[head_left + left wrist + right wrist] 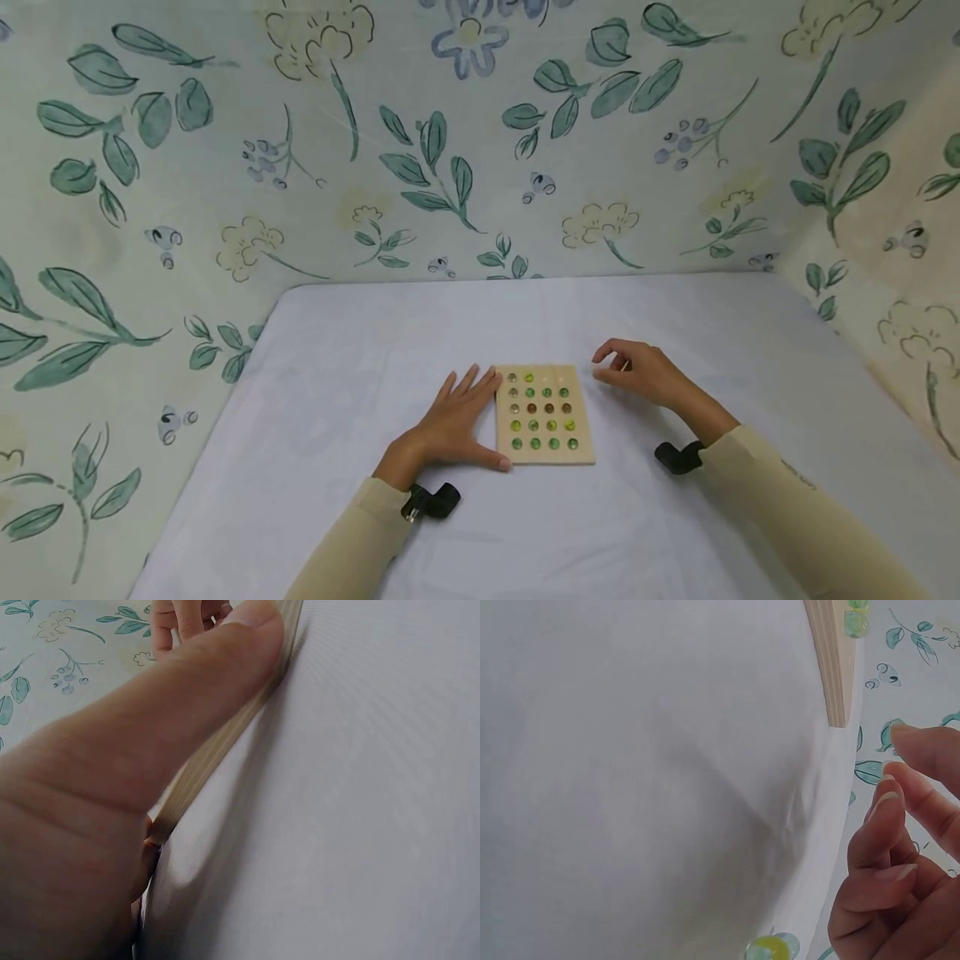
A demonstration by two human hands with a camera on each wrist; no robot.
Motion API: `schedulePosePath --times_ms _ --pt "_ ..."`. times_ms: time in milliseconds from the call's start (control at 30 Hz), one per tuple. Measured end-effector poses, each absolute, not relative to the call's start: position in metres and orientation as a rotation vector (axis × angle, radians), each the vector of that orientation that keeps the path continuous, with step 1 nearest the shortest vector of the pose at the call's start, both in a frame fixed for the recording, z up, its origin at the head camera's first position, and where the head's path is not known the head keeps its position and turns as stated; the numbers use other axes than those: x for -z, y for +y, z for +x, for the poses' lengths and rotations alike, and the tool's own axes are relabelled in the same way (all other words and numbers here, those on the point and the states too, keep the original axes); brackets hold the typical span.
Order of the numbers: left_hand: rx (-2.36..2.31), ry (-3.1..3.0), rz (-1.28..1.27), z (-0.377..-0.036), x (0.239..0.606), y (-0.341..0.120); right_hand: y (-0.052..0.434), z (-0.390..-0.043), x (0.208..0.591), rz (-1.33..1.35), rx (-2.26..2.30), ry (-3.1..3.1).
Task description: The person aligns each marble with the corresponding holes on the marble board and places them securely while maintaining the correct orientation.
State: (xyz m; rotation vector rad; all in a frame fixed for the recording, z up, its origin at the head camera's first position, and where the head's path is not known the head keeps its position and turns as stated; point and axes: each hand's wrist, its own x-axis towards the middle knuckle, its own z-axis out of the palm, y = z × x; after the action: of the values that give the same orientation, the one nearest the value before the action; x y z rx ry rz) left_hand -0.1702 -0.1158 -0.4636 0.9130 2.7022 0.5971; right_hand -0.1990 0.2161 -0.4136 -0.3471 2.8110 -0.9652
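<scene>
Wooden marble board [545, 414]: a pale square board lying flat near the middle of the white-covered table [375, 333], its grid of hollows filled with green, yellow and brown marbles [540, 409]; some hollows in the far row appear vacant. The left hand [453, 425] rests flat on the cloth with fingers straight and apart, the thumb [187, 697] lying along the board's left edge [217, 750] and touching it. The right hand [637, 373] hovers just beside the board's far right corner, fingertips [885, 806] drawn together as if pinching; whether a marble sits between them cannot be told. Risk, as a judgement: a nudge from the steadying thumb, or a marble released off-centre, could jolt the board and set seated marbles rolling across the smooth cloth towards the table's edge. Surroundings: flower-and-leaf patterned fabric [480, 142] walls the table behind and at both sides. A yellow-green marble [769, 949] shows at the bottom of the right wrist view. Nothing stands between the right hand and the board.
</scene>
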Motion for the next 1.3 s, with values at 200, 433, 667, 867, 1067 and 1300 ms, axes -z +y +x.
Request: schedulePosePath --times_ms 200,433,667,867,1067,1300 --pt "-0.609 2.711 0.914 -0.171 0.465 -0.115 0.225 -0.198 0.413 -0.327 0.932 2.851" --pt "-0.583 2.711 0.903 -0.169 0.464 -0.115 0.233 -0.197 0.411 -0.226 0.905 2.852" --pt "-0.613 2.707 0.912 -0.168 0.464 -0.116 0.242 -0.196 0.413 -0.19 0.909 2.85" --pt "-0.622 2.707 0.92 -0.169 0.464 -0.117 0.247 -0.192 0.414 -0.176 0.914 2.856" --pt "-0.614 2.702 0.902 -0.169 0.466 -0.116 0.254 -0.188 0.418 -0.15 0.878 2.866" --pt "-0.62 2.704 0.902 -0.168 0.464 -0.115 0.265 -0.182 0.414 -0.18 0.884 2.866"
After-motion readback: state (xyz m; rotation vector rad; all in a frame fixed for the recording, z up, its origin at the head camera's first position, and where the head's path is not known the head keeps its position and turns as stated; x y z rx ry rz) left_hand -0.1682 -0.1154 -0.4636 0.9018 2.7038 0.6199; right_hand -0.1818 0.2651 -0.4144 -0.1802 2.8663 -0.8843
